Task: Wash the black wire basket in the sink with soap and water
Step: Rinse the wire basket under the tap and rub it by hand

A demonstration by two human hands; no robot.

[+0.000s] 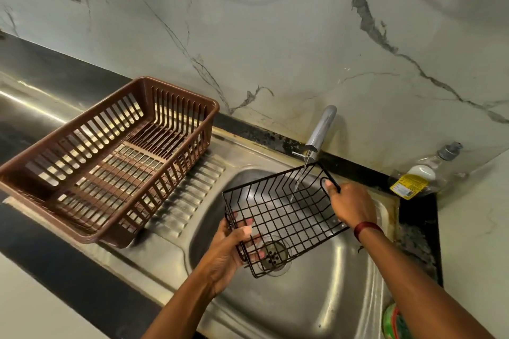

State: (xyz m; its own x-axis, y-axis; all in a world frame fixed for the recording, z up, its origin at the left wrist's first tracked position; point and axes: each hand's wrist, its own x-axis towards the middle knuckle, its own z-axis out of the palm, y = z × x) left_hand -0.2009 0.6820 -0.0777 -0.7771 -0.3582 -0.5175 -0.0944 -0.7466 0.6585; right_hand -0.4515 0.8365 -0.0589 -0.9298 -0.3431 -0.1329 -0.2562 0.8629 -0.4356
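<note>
Rinse stage: you are holding the black wire basket (281,217) over the sink (316,297).
Your left hand (228,250) is gripping its near end, your right hand (349,206) curling round its far-right rim; tap (319,135) water is running through; no suds are showing, so soaping looks outstanding.

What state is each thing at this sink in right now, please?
Tap: running.
Wire basket: tilted under the stream, held over the sink.
Left hand: gripping the basket's near end.
Right hand: gripping its far handle.
Brown rack: empty, on the drainboard.
Soap bottle: lying down.
</note>
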